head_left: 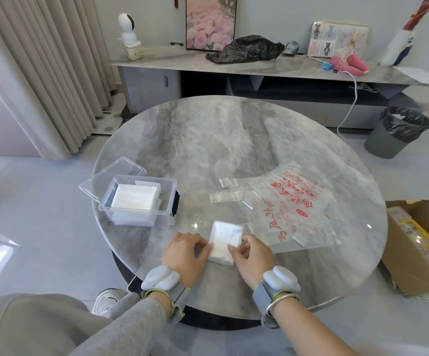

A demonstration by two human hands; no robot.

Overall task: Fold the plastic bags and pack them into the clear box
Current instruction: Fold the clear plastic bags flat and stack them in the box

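Observation:
A white plastic bag [224,241], folded into a small rectangle, lies near the front of the round table. My left hand [185,253] pinches its left edge and my right hand [253,255] pinches its right edge. To the left stands the clear box [168,199] with its lid hinged open; folded white bags [134,197] lie inside it. Flat clear bags with red print [295,211] are spread on the right side of the table.
The round marble table [221,140] has bare surface at the back. A grey bin [398,132] stands on the floor at right, and a cardboard box [419,247] sits beside the table. A sideboard [259,65] with a black bag lies beyond.

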